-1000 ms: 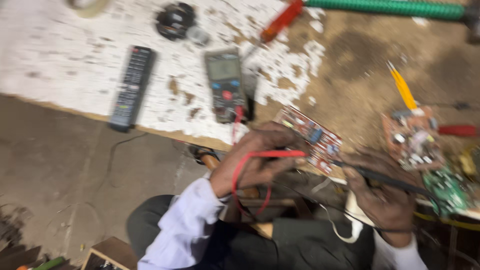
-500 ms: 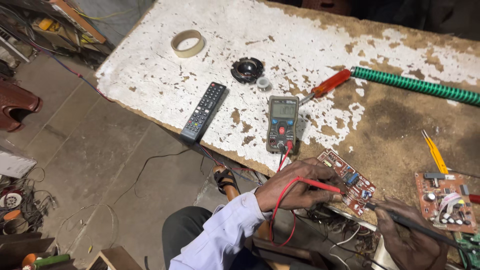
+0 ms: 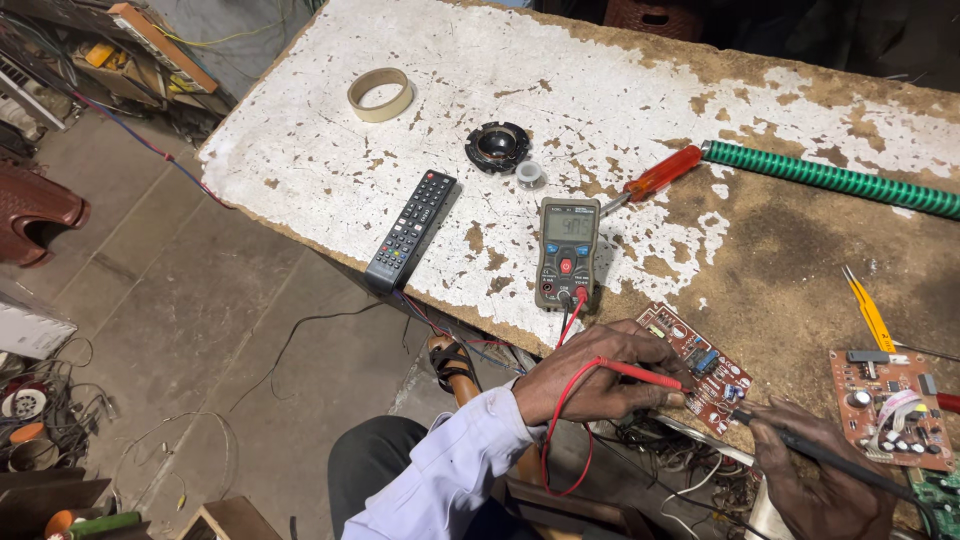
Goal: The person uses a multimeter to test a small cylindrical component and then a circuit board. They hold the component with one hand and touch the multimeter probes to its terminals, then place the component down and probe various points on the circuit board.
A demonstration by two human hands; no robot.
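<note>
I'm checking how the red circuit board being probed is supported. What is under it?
The red circuit board overhangs the worn table's front edge. Its far part rests on the tabletop; the left hand cups its near side. Tangled wires show below. The board's underside is hidden.

Head view, steeply down, fairly near.

Multimeter (image 3: 567, 252) on table (image 3: 620, 70), remote (image 3: 411, 229) left of it, circuit board (image 3: 697, 366) before it.

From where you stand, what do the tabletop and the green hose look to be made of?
The tabletop looks like wood or board: flaking white paint bares rough brown beneath. The green hose seems to be ribbed plastic, slightly glossy, with spiral ridges along it.
</note>
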